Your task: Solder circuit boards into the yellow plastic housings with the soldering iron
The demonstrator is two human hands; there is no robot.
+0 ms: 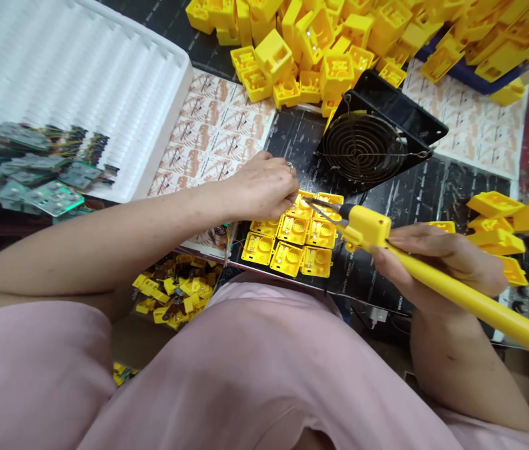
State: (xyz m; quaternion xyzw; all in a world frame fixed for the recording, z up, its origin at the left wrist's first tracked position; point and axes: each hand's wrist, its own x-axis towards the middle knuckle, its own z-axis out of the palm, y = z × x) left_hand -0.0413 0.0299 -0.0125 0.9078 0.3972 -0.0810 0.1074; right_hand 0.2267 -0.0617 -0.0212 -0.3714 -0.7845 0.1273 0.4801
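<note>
Small open yellow plastic casings [291, 229] lie in tight rows on the black mat, with metal bits inside them. My right hand [446, 259] grips a yellow soldering iron [370, 228] with a long yellow handle. Its dark collar and thin metal tip point left, reaching over the back casings, and a second thin rod runs beside the tip. Over the back left casings, my left hand [264, 184] is closed with its fingers curled down. The fingertips are close to the iron's tip, and what they hold, if anything, is hidden.
A black fan [367, 137] with a wire grille stands behind the casings. Yellow housings [311, 44] are heaped at the back; more yellow parts [498, 225] lie right. A white foam tray [161, 119] with circuit boards [53, 197] is at left. Yellow parts [177, 290] fill a space below.
</note>
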